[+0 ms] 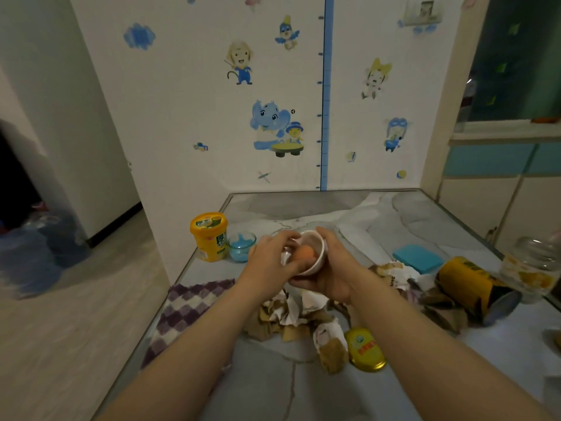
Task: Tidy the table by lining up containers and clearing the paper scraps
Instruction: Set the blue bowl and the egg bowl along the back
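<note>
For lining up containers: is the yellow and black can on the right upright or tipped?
Tipped. The yellow and black can lies on its side on the table, its round end facing the camera.

No lettering reads clearly (printed labels on the yellow tub [209,235] are blurred).

A home, likely a child's room: cartoon wall stickers [274,126], a blue height chart [327,92], cluttered table [440,214].

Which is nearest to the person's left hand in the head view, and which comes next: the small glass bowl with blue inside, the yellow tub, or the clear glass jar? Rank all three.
1. Small glass bowl, just left of the left hand.
2. Yellow tub, farther left, beside the bowl.
3. Clear glass jar, far right table edge.
</note>
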Demonstrator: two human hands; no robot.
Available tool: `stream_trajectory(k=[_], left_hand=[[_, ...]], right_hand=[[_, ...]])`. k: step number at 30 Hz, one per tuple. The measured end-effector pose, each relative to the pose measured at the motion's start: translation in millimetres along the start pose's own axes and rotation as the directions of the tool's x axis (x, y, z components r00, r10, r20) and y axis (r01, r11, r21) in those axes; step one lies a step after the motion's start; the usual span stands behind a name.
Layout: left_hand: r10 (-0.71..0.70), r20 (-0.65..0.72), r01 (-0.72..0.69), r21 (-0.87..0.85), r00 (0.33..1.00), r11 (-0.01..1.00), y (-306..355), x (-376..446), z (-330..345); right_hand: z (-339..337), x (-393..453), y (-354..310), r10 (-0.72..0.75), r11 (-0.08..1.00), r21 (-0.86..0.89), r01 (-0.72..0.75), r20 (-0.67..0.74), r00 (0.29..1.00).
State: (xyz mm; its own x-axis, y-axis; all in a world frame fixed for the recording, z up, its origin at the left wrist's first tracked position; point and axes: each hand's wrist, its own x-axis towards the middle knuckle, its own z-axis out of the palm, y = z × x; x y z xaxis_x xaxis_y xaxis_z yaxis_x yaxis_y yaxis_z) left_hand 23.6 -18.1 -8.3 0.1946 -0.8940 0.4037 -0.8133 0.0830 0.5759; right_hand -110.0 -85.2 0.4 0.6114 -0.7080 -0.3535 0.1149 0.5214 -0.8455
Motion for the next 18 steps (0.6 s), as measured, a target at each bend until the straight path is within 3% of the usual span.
stream_trajectory(k=[4, 7, 10, 13, 14, 16, 18], left_hand=[[0.031, 0.006, -0.031, -0.028, 1.000, 0.999, -13, 13, 1], [-0.020, 0.200, 0.031, -0.052, 0.979, 0.998, -20, 27, 0], [-0.036, 0.328, 0.025, 0.036, 0.944, 0.999, -24, 47, -4], [-0.008, 0.303, -0.037, 0.145, 0.953, 0.989, -35, 72, -4], [-0.022, 0.297, -0.027, 0.159, 0.955, 0.987, -41, 81, -1], [-0.080, 0.297, 0.015, 0.213, 0.951, 0.977, -52, 94, 3], [-0.142, 0.292, 0.031, 0.354, 0.946, 0.935, -63, 103, 7]], right_hand=[[4, 18, 1, 0.020, 0.996, 0.082, -0.019, -0.008, 1.000], [9, 35, -3, 0.095, 0.993, 0.069, -0.091, -0.052, 0.994], [11, 50, -7, 0.107, 0.994, 0.017, -0.106, -0.103, 0.989], [14, 63, -18, 0.110, 0.986, -0.115, -0.122, -0.107, 0.988], [13, 69, -21, 0.073, 0.984, -0.153, -0.096, -0.152, 0.986], [7, 86, -19, -0.208, 0.907, -0.413, 0.079, -0.277, 0.938], [-5, 103, -14, -0.478, 0.592, -0.793, 0.145, -0.201, 0.855]])
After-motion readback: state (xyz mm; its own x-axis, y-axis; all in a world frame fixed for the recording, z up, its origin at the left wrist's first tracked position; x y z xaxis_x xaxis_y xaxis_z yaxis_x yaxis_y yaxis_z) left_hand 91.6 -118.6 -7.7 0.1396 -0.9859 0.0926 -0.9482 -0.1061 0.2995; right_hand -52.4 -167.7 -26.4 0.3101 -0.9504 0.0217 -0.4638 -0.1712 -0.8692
